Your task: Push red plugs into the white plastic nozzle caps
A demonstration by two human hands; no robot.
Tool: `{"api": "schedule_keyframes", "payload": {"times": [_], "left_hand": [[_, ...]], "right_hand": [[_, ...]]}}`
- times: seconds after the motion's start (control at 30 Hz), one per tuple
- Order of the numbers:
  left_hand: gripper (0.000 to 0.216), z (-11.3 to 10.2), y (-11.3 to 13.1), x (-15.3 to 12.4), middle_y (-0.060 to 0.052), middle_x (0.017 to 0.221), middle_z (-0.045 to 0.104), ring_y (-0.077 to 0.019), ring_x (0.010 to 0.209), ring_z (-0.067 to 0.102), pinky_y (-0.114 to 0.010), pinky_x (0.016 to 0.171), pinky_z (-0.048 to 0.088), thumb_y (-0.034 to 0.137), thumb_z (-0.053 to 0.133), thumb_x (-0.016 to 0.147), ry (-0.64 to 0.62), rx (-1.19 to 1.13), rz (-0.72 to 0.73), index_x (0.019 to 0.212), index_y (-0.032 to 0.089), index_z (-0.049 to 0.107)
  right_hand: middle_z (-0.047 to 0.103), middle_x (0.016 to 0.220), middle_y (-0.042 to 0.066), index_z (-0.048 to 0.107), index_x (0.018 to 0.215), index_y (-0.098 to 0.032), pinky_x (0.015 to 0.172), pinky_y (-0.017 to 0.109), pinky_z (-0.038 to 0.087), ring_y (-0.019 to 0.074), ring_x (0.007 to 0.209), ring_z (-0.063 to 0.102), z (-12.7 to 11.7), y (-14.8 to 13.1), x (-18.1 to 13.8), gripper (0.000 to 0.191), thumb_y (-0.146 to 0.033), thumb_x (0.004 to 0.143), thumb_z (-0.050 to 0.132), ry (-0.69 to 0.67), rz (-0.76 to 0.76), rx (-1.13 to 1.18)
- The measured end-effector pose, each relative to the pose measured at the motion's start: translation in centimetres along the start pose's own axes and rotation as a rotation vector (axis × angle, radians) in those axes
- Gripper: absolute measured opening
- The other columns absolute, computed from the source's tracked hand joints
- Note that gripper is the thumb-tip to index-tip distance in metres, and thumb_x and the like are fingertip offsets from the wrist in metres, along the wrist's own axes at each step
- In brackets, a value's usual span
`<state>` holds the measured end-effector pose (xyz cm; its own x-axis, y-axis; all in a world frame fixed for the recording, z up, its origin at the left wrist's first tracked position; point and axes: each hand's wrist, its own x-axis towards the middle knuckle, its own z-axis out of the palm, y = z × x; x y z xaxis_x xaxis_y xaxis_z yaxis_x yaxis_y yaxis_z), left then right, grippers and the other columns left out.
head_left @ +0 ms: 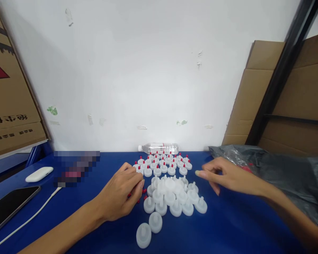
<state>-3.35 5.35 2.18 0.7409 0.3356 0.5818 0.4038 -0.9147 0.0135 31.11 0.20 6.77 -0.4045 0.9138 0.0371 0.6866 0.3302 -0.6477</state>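
Observation:
My left hand [122, 194] is closed, its fingers curled and thumb pressed in, over small red caps [145, 191] on the blue table. Whatever its fingers hold, if anything, is hidden beneath them. My right hand [226, 176] hovers to the right of the white pieces with its fingers apart and nothing visible in them. Between the hands is a heap of round translucent white nozzle lids [170, 198], their spouts bare. Behind it, several similar lids with red tips [163, 167] stand in loose rows. Two bare lids [143, 235] lie nearer the front.
A clear plastic bottle [161, 147] lies against the wall. At left are a white case [39, 174], a dark phone [12, 208] and a white cable [31, 217]. Grey plastic sheeting [278, 183] covers the right side, and cardboard [251, 98] leans behind it.

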Motion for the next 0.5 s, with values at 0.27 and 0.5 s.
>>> {"api": "schedule_keyframes", "payload": {"times": [0.27, 0.5], "left_hand": [[0.026, 0.0, 0.0, 0.1, 0.001, 0.069, 0.047, -0.0165, 0.064, 0.037, -0.036, 0.071, 0.033, 0.012, 0.036, 0.1, -0.004, -0.002, -0.041, 0.076, 0.02, 0.043], [0.017, 0.5, -0.3, 0.0, -0.003, 0.084, 0.058, -0.0206, 0.079, 0.046, -0.038, 0.076, 0.035, 0.021, 0.045, 0.099, -0.122, 0.072, -0.191, 0.084, 0.019, 0.052]], "right_hand": [[0.076, 0.09, 0.009, 0.056, 0.072, -0.02, 0.071, 0.032, 0.049, 0.0212, 0.083, 0.069, 0.2, -0.1, -0.5, 0.05, -0.062, 0.097, 0.045, -0.439, -0.029, 0.187], [0.073, 0.08, 0.005, 0.063, 0.078, -0.02, 0.076, 0.034, 0.049, 0.0206, 0.075, 0.066, 0.1, 1.5, 1.2, 0.056, -0.059, 0.103, 0.032, 0.101, -0.054, -0.055]]}}
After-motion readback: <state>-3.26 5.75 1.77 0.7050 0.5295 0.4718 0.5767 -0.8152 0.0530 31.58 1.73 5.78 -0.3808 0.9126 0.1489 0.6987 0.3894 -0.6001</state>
